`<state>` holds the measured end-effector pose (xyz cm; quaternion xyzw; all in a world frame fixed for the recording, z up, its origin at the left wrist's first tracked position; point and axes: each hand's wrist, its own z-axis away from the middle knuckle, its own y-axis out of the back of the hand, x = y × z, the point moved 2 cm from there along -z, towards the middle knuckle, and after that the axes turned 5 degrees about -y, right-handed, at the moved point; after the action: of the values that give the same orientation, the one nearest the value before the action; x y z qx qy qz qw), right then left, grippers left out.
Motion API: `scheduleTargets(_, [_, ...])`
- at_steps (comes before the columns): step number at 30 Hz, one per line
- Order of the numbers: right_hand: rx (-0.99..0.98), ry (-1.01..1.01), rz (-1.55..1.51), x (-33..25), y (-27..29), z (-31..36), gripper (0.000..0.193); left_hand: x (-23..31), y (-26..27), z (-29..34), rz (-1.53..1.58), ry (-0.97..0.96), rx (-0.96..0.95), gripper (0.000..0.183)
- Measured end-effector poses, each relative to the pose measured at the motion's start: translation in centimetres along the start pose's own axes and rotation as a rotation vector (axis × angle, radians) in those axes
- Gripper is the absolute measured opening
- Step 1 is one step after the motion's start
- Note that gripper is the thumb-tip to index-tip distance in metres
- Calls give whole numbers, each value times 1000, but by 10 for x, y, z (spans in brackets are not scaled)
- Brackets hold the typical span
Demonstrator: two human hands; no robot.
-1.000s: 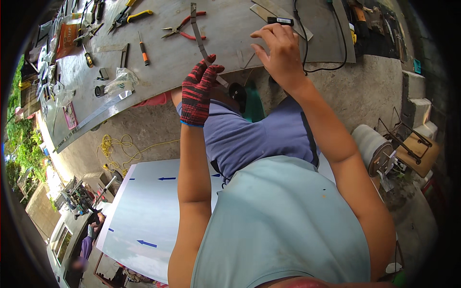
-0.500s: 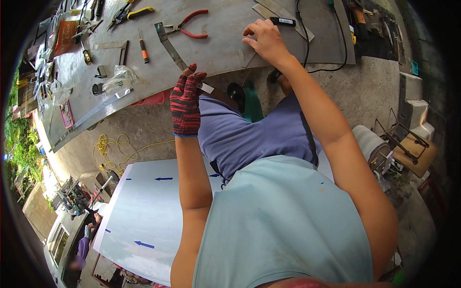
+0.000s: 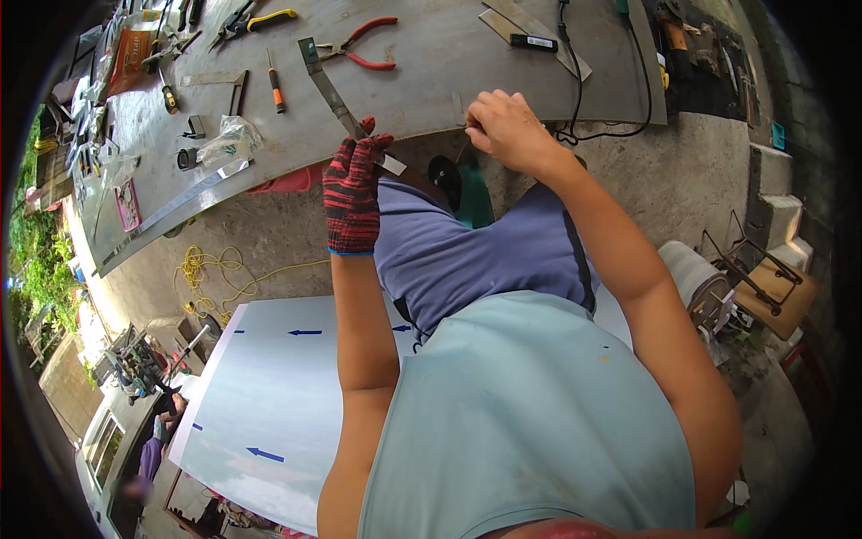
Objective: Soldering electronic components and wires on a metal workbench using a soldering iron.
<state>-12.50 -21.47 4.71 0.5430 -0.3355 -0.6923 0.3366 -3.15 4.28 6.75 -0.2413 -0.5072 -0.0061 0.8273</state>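
My left hand (image 3: 353, 193), in a red-and-black knit glove, is closed at the near edge of the grey metal table. Its fingers pinch a narrow metal strip (image 3: 325, 88), which reaches away over the tabletop. A pale end piece shows on the other side of the glove. Bare and closed, my right hand (image 3: 514, 132) hovers by the table edge with its fingers curled; whatever may be in them is hidden. Red-handled pliers (image 3: 370, 43) lie open beside the strip's far end. A black marker-like stick with a white label (image 3: 533, 42) rests on flat metal bars (image 3: 539, 36) beyond my right hand.
On the grey table (image 3: 413, 90) lie an orange-handled screwdriver (image 3: 276, 92), a metal square (image 3: 235, 90), yellow-handled pliers (image 3: 269, 18) and a plastic bag (image 3: 232, 141). A black cable (image 3: 620, 132) hangs over the edge. Behind are a large pale sheet (image 3: 269, 377) and yellow cord (image 3: 211, 274).
My right hand has drawn back from near the black stick to the table's edge, its fingers curling closed. The left hand keeps its pinch on the strip. The whole view has shifted slightly.
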Motion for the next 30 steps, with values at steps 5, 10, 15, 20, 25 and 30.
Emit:
scheduleTargets(5, [192,-23,43,-16,-8,32,27,9,-21,-10,-48,15,-21,42])
scheduleTargets(10, [419,-211,-6,-11,-18,-2,39,6,-36,-18,-117,13,-74,42])
scheduleTargets(15, [355,-146,-57,-8,-25,-16,36,8,-42,-15,-84,11,-58,42])
scheduleTargets(20, [288,161,-153,8,-18,-33,32,3,-49,-15,12,16,-83,44])
scheduleTargets(25, [403,66,-92,1,2,-20,36,1,-51,-21,-46,60,-41,43])
scheduleTargets(30, [437,-49,-116,-8,-1,7,44,-3,-60,-27,-81,92,0,43])
